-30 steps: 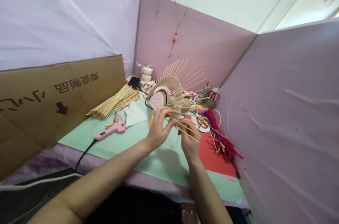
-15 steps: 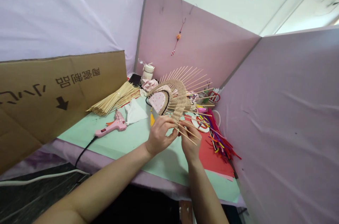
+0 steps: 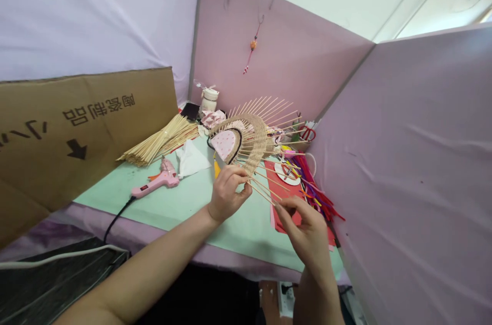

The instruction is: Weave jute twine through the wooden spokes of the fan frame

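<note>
A half-round woven fan (image 3: pixel 258 143) of tan twine and thin bamboo sticks is held up above the table, its sticks spreading outward. At its core is a pink patterned half-disc (image 3: pixel 224 143) with a black cord border. My left hand (image 3: pixel 229 191) is closed on the lower end of the woven band, thumb and fingers pinching it. My right hand (image 3: pixel 305 222) is closed in a pinch at the outer tip of the lowest bamboo stick (image 3: pixel 263 195). Whether twine is also between those fingertips is too small to tell. A yellow tassel (image 3: pixel 217 167) hangs behind my left hand.
A pink glue gun (image 3: pixel 157 182) with a black cable lies left, beside a white cloth (image 3: pixel 192 158) and a bundle of bamboo sticks (image 3: pixel 154 143). Cardboard (image 3: pixel 88 120) stands at the left. Coloured pipe cleaners (image 3: pixel 321 194) and red paper (image 3: pixel 282 222) lie right. A white jar (image 3: pixel 209 99) stands behind.
My right hand has moved from beside my left hand outward, right and toward me, to the stick's tip. My left hand keeps its hold on the fan. The view has shifted slightly.
</note>
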A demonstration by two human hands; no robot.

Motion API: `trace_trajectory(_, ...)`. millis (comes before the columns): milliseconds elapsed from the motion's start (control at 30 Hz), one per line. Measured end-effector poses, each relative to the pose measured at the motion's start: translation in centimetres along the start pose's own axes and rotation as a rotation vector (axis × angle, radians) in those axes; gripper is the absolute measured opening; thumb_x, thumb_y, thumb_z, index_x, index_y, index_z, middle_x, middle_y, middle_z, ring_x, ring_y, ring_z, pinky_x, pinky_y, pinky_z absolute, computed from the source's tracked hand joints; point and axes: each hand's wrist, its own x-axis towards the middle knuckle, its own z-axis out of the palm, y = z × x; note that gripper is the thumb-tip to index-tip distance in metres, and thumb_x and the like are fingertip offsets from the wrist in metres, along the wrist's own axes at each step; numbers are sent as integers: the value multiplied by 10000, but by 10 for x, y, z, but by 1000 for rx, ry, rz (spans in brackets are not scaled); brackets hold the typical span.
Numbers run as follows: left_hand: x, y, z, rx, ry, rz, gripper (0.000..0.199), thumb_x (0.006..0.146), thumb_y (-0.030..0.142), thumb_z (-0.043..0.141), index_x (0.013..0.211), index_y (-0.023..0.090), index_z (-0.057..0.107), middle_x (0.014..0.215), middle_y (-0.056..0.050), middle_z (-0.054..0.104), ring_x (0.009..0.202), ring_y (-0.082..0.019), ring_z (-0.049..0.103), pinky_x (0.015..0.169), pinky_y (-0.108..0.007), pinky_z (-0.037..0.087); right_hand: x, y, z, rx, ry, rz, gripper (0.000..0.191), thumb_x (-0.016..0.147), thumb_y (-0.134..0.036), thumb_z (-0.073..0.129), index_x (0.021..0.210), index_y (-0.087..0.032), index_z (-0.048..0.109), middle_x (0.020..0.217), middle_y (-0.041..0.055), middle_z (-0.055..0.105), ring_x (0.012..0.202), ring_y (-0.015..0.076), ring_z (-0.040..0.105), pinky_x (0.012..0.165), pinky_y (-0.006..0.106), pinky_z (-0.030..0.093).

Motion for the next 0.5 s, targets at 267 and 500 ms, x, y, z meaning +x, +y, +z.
trace_trajectory(267,0,1,-3,19,-6,3,158,801,99,618,867,219,539,869,-32,652,874,-171,626,826,-382,556,-1,-27,-9,-43,38,-142,99,881,-134,591,906,-214,643,733,3,645,630,120,588,591,245,472)
trace_trajectory(500,-3,0,-4,21,-15,-3,150,804,107,619,859,221,539,861,-31,650,854,-168,626,814,-384,566,1,-24,1,-213,286,-273,194,854,-76,611,984,-219,630,788,25,669,676,139,601,662,279,490)
